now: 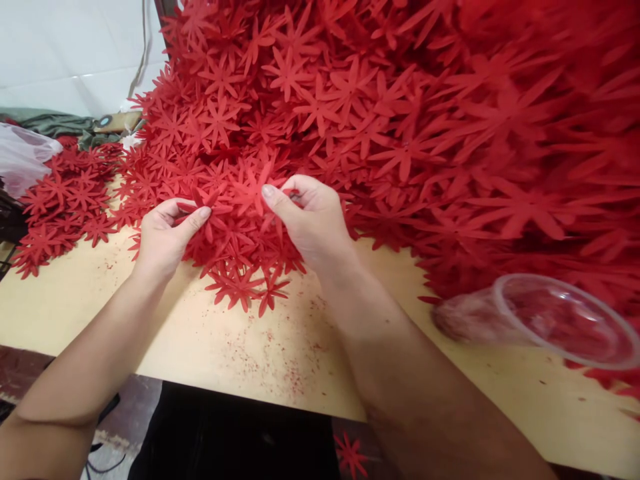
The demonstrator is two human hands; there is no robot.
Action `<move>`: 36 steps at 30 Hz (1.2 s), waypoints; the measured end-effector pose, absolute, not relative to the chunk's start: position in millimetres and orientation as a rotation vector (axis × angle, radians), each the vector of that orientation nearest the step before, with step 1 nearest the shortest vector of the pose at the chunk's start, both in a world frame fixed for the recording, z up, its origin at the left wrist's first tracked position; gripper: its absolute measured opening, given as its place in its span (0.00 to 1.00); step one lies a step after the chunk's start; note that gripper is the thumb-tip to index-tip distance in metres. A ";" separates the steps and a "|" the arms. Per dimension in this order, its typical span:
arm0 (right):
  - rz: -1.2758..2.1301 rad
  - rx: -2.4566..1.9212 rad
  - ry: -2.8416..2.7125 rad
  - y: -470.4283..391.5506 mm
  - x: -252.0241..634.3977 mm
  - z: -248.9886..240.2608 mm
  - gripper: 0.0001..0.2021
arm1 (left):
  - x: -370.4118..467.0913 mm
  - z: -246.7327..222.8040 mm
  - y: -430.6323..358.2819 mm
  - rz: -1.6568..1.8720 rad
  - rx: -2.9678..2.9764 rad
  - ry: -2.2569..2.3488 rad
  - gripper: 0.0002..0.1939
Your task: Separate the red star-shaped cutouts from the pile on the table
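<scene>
A: What do you have in your left hand (163,235)?
B: Your thumb and fingers are pinched together on a red petalled piece (219,209), above the near edge of the big red pile (350,107).
A: And your right hand (319,219)?
B: It is clamped on a brighter red petalled piece (250,190), just right of the first and apart from your left hand.
A: What lies around you on the tabletop (200,340)?
B: The pile spreads across the far side and the right. At far left, a smaller red heap (67,200) sits beside a translucent plastic bag (25,160). Red specks (295,381) dot the near part, between your forearms. At near right, a clear plastic container (475,317) is tipped on its side.
</scene>
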State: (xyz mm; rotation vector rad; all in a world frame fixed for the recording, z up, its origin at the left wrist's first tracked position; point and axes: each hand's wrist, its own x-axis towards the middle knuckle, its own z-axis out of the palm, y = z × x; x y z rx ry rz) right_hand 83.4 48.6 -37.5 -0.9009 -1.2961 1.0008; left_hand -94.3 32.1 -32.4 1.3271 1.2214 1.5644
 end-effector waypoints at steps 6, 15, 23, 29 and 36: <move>1.177 -0.786 -1.486 41.3 77.5 -35.2 0.23 | -80.0 -28.7 21.0 1.342 1.415 1.128 0.16; 0.740 -1.060 -1.480 55.1 91.3 -47.1 0.13 | -95.6 -35.3 35.4 1.539 1.397 1.363 0.16; 0.087 -1.123 -1.671 47.8 84.4 -51.3 0.14 | -97.9 -34.5 34.1 1.415 1.914 1.530 0.07; 0.702 -0.965 -1.739 29.9 63.1 -45.6 0.19 | -87.7 -37.9 27.2 1.225 1.834 1.506 0.08; 1.249 -0.786 -1.427 37.3 59.2 -50.9 0.10 | -77.7 -36.3 28.0 1.253 1.715 1.446 0.25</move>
